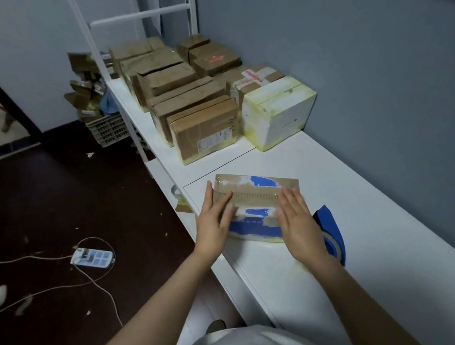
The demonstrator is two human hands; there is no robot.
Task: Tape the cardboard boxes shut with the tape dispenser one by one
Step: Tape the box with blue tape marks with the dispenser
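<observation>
A flat cardboard box is pressed onto the white worktop, near its front edge. The left hand and right hand are laid flat on it, fingers straight and together. A blue tape dispenser is set just right of the box. Open worktop surface stretches on to the wall, with stacked boxes well behind.

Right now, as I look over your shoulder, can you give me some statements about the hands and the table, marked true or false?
1. The left hand and the right hand both lie flat on the cardboard box. True.
2. The right hand holds the tape dispenser. False: the blue dispenser lies on the white table beside that hand, and neither hand holds it.
3. More boxes stand at the table's far end. True.
4. The power strip lies on the table. False: it lies on the dark floor, to the left.
</observation>
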